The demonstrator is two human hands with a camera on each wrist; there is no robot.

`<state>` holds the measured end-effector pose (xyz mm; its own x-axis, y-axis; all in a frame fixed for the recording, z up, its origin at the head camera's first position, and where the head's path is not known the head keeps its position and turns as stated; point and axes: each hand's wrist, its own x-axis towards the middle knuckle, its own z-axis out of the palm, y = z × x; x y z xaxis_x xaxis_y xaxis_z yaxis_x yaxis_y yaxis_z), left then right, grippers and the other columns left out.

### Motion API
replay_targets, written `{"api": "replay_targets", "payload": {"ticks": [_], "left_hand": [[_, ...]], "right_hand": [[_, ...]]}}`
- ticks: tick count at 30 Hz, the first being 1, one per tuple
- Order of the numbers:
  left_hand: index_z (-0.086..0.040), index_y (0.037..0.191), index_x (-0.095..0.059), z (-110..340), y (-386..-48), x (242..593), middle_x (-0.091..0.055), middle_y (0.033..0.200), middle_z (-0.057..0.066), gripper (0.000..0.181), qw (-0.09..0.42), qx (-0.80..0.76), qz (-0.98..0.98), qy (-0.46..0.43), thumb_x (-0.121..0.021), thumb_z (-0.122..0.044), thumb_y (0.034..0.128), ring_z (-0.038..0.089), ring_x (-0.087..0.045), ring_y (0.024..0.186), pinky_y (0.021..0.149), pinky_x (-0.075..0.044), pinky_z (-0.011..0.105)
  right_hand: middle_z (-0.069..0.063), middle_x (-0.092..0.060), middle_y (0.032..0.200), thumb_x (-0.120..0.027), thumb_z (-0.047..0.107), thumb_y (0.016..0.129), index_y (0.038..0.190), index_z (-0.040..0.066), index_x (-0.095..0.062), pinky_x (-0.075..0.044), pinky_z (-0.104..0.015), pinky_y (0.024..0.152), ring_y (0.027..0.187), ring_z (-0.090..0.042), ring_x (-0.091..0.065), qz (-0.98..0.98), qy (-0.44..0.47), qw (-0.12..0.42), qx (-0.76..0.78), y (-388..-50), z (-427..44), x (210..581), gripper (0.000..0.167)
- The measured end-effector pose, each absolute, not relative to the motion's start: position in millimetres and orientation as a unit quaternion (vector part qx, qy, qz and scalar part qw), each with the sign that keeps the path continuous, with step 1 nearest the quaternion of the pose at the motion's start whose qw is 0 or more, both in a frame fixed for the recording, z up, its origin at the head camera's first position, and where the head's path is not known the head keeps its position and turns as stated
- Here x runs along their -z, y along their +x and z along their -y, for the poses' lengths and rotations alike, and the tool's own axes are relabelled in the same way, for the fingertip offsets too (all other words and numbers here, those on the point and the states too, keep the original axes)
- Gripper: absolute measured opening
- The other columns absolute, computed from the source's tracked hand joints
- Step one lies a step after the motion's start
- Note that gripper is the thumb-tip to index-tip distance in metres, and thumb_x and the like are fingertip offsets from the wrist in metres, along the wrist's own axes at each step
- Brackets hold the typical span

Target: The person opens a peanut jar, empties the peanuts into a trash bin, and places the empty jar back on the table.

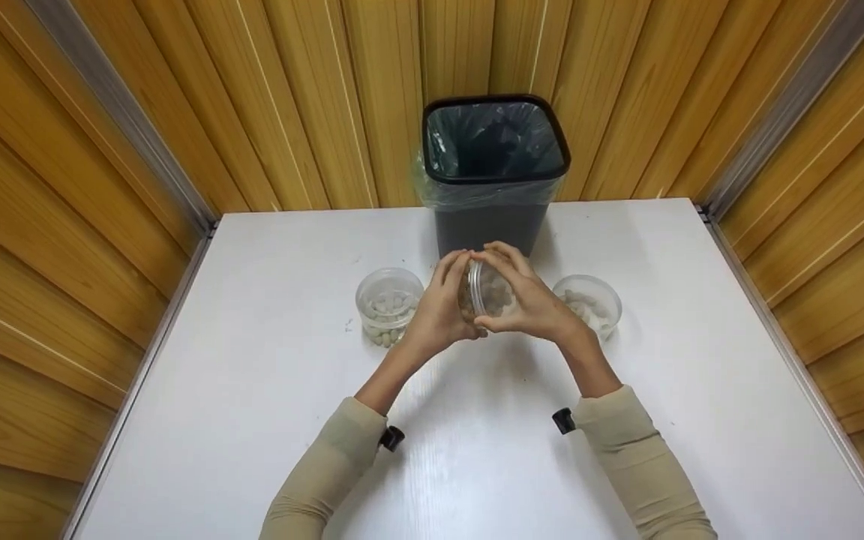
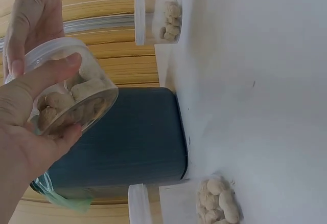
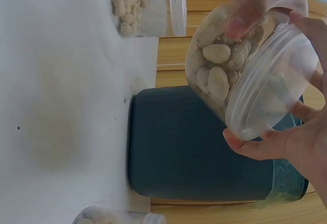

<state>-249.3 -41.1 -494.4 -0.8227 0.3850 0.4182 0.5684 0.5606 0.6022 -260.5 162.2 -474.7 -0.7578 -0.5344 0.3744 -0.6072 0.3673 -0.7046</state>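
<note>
Left hand (image 2: 23, 139) and right hand (image 3: 301, 137) curl fingers round a jar (image 3: 250, 75), its nuts (image 3: 218, 85) distinct only in wrist views.

2 forearms (image 1: 331, 457) aslant inward, curled left grip (image 1: 438, 313) opposite curled right grip (image 1: 531, 301)

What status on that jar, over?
Left hand grips clear plastic jar, right hand its lid. Jar tilted, lid on, held off table. Lined trash bin close beyond, apparently not blocking.

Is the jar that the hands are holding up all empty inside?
No, the right wrist view shows a pile of what look like shelled-in peanuts through the side of the clear jar.
</note>
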Motion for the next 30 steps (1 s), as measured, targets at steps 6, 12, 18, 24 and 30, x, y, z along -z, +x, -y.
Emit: {"api": "replay_targets", "payload": {"ticks": [6,12,18,24,30], "left_hand": [[-0.005,0.159,-0.024,44.1,-241.8,492.6,-0.029,0.158,0.02,0.13,0.068,0.376,0.882,-0.277,-0.102,-0.018,0.0553,0.037,-0.036,0.145,0.112,-0.044,0.042],[-0.004,0.158,-0.025,47.0,-239.4,497.7,-0.028,0.159,0.02,0.129,0.103,0.367,0.881,-0.282,-0.102,-0.018,0.0553,0.045,-0.019,0.151,0.119,-0.032,0.054],[-0.004,0.157,-0.019,48.3,-238.2,497.7,-0.023,0.162,0.019,0.134,0.142,0.309,0.884,-0.32,-0.103,-0.028,0.0545,0.047,-0.015,0.15,0.12,-0.029,0.057],[-0.006,0.155,-0.026,47.5,-237.7,496.8,-0.032,0.159,0.017,0.129,0.205,0.289,0.881,-0.313,-0.103,-0.026,0.0529,0.042,-0.028,0.146,0.12,-0.033,0.045],[-0.003,0.155,-0.027,45.9,-236.6,499.6,-0.035,0.156,0.019,0.13,0.194,0.294,0.884,-0.307,-0.103,-0.029,0.0527,0.04,-0.03,0.144,0.12,-0.033,0.046]], "right_hand": [[-0.012,-0.028,0.16,-0.091,0.029,0.076,0.158,0.018,-0.037,-0.036,-0.058,0.115,0.149,-0.032,-0.028,0.838,0.32,0.012,-0.442,-253.1,-166.5,480.7,0.099],[-0.008,-0.025,0.165,-0.089,0.037,0.078,0.16,0.017,-0.032,-0.046,-0.062,0.103,0.15,-0.032,-0.028,0.848,0.283,0.013,-0.449,-249.9,-161.2,482.5,0.101],[-0.009,-0.028,0.164,-0.089,0.037,0.079,0.159,0.015,-0.033,-0.043,-0.061,0.107,0.149,-0.032,-0.03,0.847,0.266,0.01,-0.459,-247.4,-159.1,470.9,0.1],[-0.014,-0.023,0.164,-0.081,0.043,0.085,0.162,0.014,-0.023,-0.034,-0.059,0.116,0.149,-0.038,-0.028,0.856,0.23,-0.036,-0.462,-248.9,-155.5,458.3,0.101],[-0.02,-0.028,0.16,-0.082,0.046,0.082,0.16,0.009,-0.027,-0.039,-0.057,0.112,0.142,-0.042,-0.037,0.862,0.168,-0.086,-0.471,-249.2,-153.5,450.5,0.102]]}}
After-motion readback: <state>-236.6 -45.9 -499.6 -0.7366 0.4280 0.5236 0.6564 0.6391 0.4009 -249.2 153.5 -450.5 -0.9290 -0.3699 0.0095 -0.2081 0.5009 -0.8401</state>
